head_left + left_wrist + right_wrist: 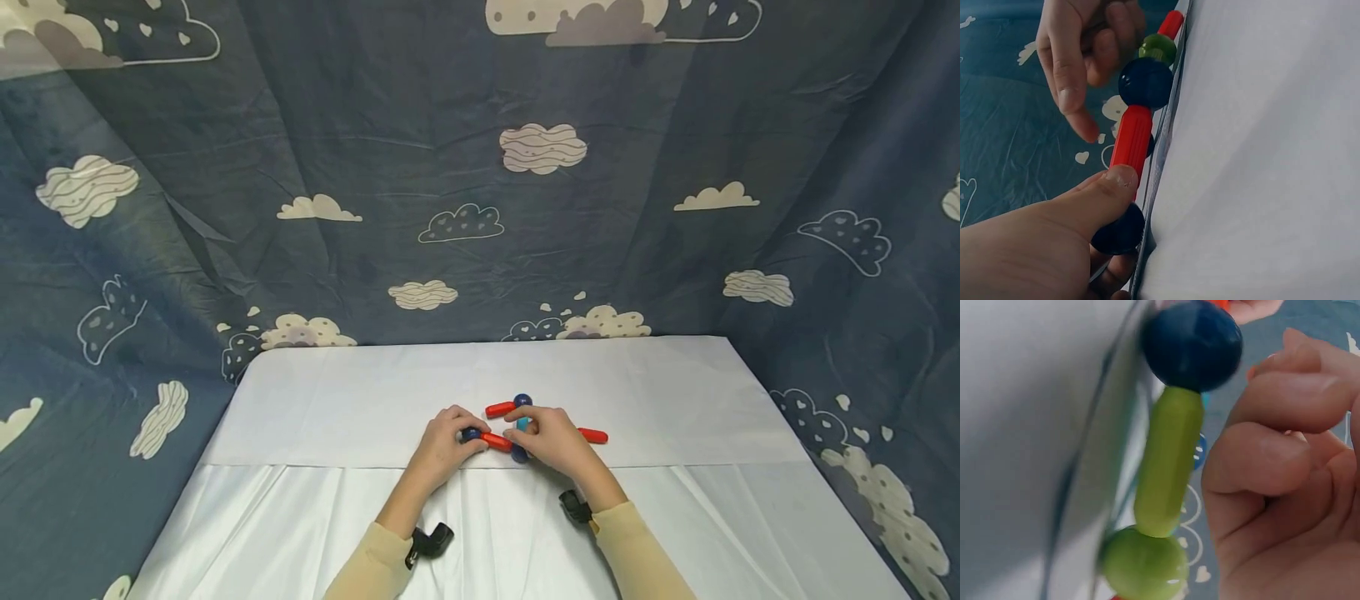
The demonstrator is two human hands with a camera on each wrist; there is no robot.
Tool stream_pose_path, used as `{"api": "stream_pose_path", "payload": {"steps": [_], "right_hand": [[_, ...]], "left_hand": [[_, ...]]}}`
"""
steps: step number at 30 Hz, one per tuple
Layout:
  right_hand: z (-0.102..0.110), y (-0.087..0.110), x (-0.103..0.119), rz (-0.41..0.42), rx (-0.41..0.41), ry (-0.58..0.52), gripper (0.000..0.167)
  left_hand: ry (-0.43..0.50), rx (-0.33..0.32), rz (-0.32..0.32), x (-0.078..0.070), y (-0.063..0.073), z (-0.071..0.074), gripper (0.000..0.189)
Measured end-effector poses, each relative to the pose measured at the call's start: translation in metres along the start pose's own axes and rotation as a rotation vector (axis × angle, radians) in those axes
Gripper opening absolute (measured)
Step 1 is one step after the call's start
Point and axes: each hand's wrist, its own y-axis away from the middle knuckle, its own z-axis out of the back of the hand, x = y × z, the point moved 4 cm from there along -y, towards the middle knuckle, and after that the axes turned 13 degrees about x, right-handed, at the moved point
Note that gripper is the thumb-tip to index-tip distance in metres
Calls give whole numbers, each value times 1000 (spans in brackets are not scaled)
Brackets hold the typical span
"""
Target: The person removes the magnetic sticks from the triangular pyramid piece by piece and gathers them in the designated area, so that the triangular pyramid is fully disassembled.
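Observation:
A toy build of balls and rods lies on the white table. My left hand (438,450) holds a dark blue ball (1119,231) at the end of a red rod (1132,137), its thumb pressed on the rod's near end. The rod's other end meets a second dark blue ball (1146,83). From there a lime green rod (1169,462) runs to a green ball (1146,562). My right hand (553,437) is over the build with fingers loosely bent and nothing between them. It partly hides the build in the head view.
Farther back in the build are a red rod (499,410), a dark blue ball (522,400) and a light blue piece (522,423). Another red rod (594,435) sticks out on the right. A dark cloud-print cloth (465,167) hangs behind the white table (337,392).

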Motion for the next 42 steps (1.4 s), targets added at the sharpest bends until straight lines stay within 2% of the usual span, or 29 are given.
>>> {"api": "stream_pose_path", "payload": {"steps": [6, 12, 17, 20, 27, 32, 39, 42], "right_hand": [[-10, -2, -12, -45, 61, -95, 36], [-16, -6, -21, -54, 83, -163, 42], [-20, -7, -23, -94, 58, -141, 38], [-22, -8, -20, -91, 21, -105, 36], [-24, -6, -14, -137, -35, -44, 32], [-25, -4, -12, -145, -39, -37, 29], [-24, -4, -12, -129, -36, -35, 29], [-24, -4, -12, -134, -31, -41, 31]], "left_hand": [[-16, -55, 33, 1, -3, 3, 16], [-24, -66, 36, 3, -4, 4, 18], [-21, -66, 36, 4, -3, 3, 19], [-15, -72, 28, 4, -3, 3, 18], [46, -57, 26, 5, -2, 5, 22], [101, -29, 60, 11, -1, 8, 29], [193, -11, 103, 18, 0, 10, 28], [226, -30, 117, 19, 0, 12, 28]]}}
